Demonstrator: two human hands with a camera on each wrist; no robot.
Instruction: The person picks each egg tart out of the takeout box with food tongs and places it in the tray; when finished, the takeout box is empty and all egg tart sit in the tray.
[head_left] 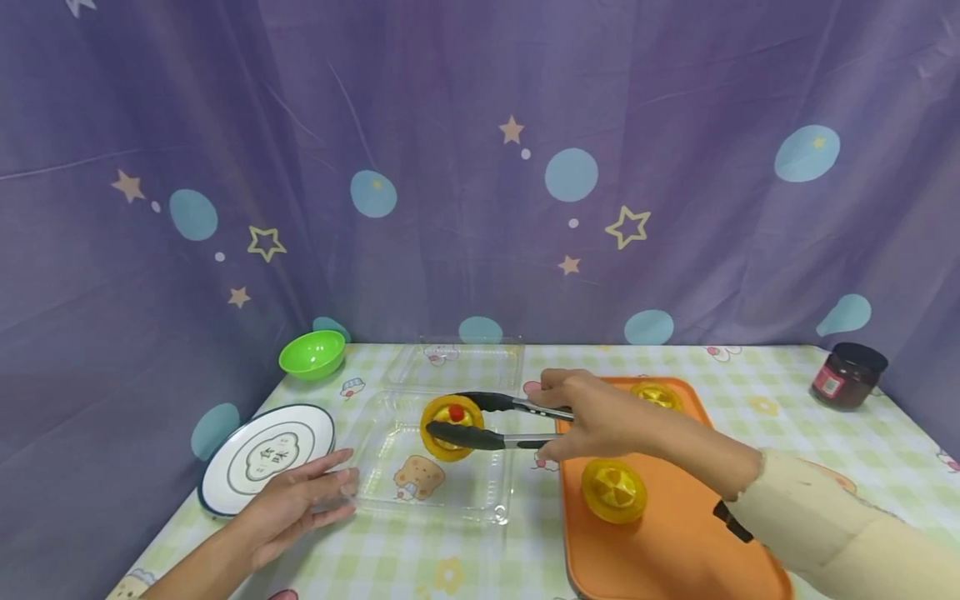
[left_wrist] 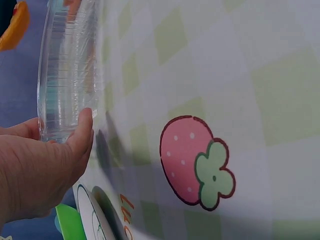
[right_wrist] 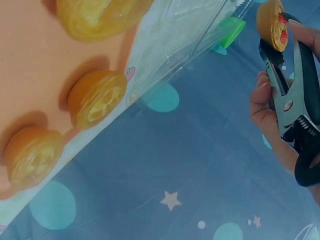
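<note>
My right hand (head_left: 603, 421) grips metal tongs (head_left: 517, 442) with black tips. Between those tips is a round yellow egg tart (head_left: 437, 410) with a red topping, held above a clear plastic container (head_left: 504, 492). The container's hinged lid (head_left: 401, 367) lies back behind it. With fingers mostly straight, my left hand (head_left: 300, 504) touches the container's left edge. In the left wrist view its thumb (left_wrist: 84, 127) rests along the container's end wall. More tarts sit on an orange tray (head_left: 675, 533) to the right, one tart (head_left: 615, 492) near its left edge; my right forearm hides part of the tray.
A white plate (head_left: 225, 467) with a dark rim lies left of the container. Behind the plate is a green bowl (head_left: 313, 354). At the far right stands a dark jar (head_left: 847, 377) with a black lid. A purple curtain (head_left: 450, 100) hangs behind the table.
</note>
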